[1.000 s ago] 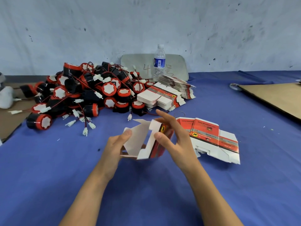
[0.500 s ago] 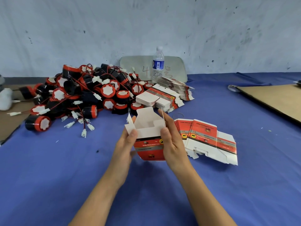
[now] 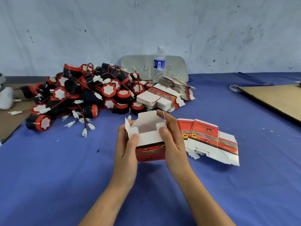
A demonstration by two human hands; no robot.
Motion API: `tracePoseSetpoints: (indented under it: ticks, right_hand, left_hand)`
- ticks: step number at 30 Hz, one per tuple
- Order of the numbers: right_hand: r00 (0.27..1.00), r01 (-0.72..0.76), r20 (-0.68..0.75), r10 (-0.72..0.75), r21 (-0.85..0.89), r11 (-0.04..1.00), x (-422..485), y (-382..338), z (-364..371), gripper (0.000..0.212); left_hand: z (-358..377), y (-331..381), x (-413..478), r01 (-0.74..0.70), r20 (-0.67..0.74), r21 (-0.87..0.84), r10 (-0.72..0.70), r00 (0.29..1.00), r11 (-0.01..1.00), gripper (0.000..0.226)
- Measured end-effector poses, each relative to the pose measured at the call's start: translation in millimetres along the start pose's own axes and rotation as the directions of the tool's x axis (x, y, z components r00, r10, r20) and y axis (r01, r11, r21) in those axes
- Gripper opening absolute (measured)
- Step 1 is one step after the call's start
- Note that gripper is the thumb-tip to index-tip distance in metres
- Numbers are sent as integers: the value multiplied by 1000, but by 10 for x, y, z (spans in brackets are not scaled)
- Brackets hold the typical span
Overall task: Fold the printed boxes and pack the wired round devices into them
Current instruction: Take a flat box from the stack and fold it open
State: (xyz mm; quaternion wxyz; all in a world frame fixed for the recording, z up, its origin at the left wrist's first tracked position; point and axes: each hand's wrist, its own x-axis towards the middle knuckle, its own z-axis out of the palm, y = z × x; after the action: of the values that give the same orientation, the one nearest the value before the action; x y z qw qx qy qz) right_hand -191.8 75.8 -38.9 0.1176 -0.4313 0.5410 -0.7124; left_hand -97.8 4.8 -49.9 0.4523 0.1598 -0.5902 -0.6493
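Since half a second ago the printed box (image 3: pixel 150 141) has settled squarely upright between the hands, its open mouth facing up and its flaps standing a little wider; a second ago it was only a half-opened sleeve lying on its side. It is held in the near middle of the blue cloth-covered table (image 3: pixel 48 176), just left of the fan of flat box blanks (image 3: pixel 210 137).

Left hand (image 3: pixel 126 154) grips the left wall, thumb (image 3: pixel 133 141) pressed on the near face just under the rim, fingers wrapped behind. Right hand (image 3: pixel 173 144) clasps the right wall the same way, thumb on the near upper corner — one thin side flap stands up between its fingers.

Thin card like this will likely be very light and springy at the creases, stiff only along its folded edges, and easily dented by a squeeze mid-panel. Holding near the corners, as now, looks soundest; the flaps should be pushed at their scored lines, not their tips.

Far left lies the heap of wired round devices (image 3: pixel 91 93), black-bodied with red caps and white connectors on thin red-and-black leads. They appear rigid and probably heavier than the box — best taken by the body, not the wire, since the leads look tangled. More stacked blanks (image 3: pixel 162 99) sit beside the heap, a water bottle (image 3: pixel 159 62) behind them.
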Motion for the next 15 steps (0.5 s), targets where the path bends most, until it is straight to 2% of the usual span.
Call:
tracePoseSetpoints:
  ticks: [3, 6, 9, 12, 15]
  right_hand:
    - [995, 97, -18, -99, -100, 990, -3, 3, 24, 47]
    - [979, 204, 23, -203, -213, 956, -24, 10, 46, 56]
    - [954, 299, 69, -292, -279, 912, -36, 13, 52, 43]
    - [968, 252, 67, -243, -286, 925, -47, 26, 55, 30]
    - [986, 164, 24, -163, -244, 956, -41, 26, 85, 31]
  left_hand:
    - [5, 12, -3, -20, -39, 48, 22, 999, 999, 35]
    - [-21, 22, 20, 0, -105, 72, 7, 994, 997, 47]
    - [-52, -2, 48, 53, -168, 13, -51, 985, 998, 43]
    - [-54, 19, 54, 51, -172, 39, -44, 984, 998, 46]
    - [-46, 80, 47, -9, -124, 153, 29, 992, 988, 41]
